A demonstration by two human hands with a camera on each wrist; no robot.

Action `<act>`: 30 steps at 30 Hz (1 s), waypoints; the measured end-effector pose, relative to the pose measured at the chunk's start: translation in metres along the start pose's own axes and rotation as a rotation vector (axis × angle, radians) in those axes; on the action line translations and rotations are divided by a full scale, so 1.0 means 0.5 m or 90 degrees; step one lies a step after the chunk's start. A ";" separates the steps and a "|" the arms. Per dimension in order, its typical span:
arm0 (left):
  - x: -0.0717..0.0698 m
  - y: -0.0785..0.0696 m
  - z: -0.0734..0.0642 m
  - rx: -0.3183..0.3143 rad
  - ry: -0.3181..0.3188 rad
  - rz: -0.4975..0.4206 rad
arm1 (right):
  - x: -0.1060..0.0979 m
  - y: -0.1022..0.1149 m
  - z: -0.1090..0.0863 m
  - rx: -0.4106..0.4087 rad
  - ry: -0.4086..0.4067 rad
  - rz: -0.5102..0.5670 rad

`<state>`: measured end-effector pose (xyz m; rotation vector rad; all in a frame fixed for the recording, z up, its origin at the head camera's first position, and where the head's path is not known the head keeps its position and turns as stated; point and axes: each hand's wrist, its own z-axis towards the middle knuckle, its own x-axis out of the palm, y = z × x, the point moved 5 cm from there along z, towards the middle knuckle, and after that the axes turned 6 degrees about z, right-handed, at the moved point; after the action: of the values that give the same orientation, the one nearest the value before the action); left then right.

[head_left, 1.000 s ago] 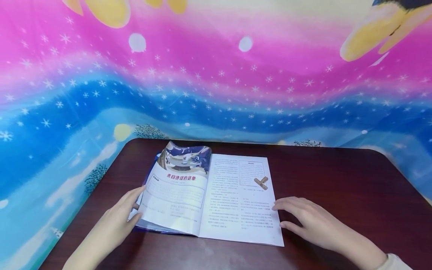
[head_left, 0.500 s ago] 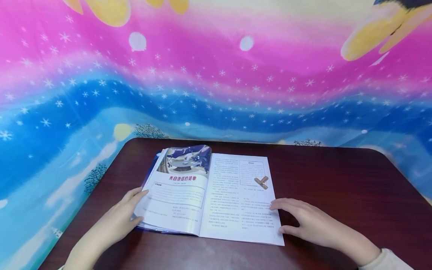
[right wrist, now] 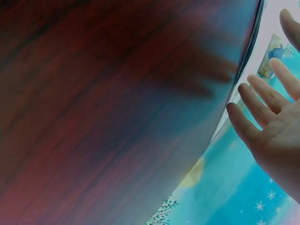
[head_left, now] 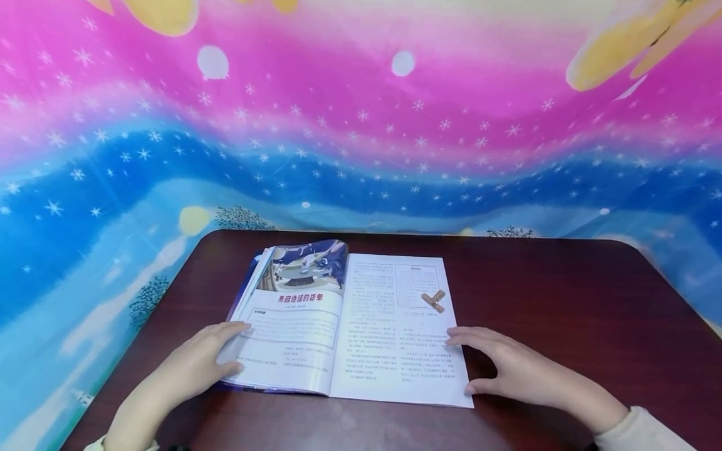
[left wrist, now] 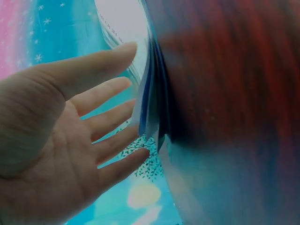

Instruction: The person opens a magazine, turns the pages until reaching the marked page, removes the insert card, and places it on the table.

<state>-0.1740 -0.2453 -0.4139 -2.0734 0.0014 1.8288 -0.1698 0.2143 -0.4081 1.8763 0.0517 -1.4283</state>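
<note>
An open magazine lies on the table, its left page topped by a dark blue picture and its right page mostly text. My left hand is at the left edge, fingertips and thumb resting on the page margin. In the left wrist view the fingers of that hand are spread and fairly straight beside the layered page edges. My right hand touches the right edge with loosely extended fingers and thumb apart. The right wrist view shows this hand with its fingers stretched out by the magazine's edge.
The dark reddish-brown table extends to both sides of the magazine and has rounded far corners. Behind it hangs a pink and blue cloth printed with snowflakes, reaching down past the table's left side.
The left page's top corner, curled up a second ago, has come down flatter. My left hand has shifted slightly inward over the page margin. The right hand stays at its edge.
</note>
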 end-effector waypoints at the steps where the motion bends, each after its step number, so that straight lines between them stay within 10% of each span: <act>1: 0.001 0.001 -0.001 0.001 0.003 0.001 | 0.000 0.000 0.002 0.004 0.004 0.003; 30: 0.004 0.000 -0.014 -0.037 0.028 0.024 | 0.000 0.011 0.030 0.026 0.013 -0.077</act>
<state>-0.1672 -0.2469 -0.4150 -2.1674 -0.0019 1.8244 -0.1795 0.2016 -0.4062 1.9493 0.1491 -1.5017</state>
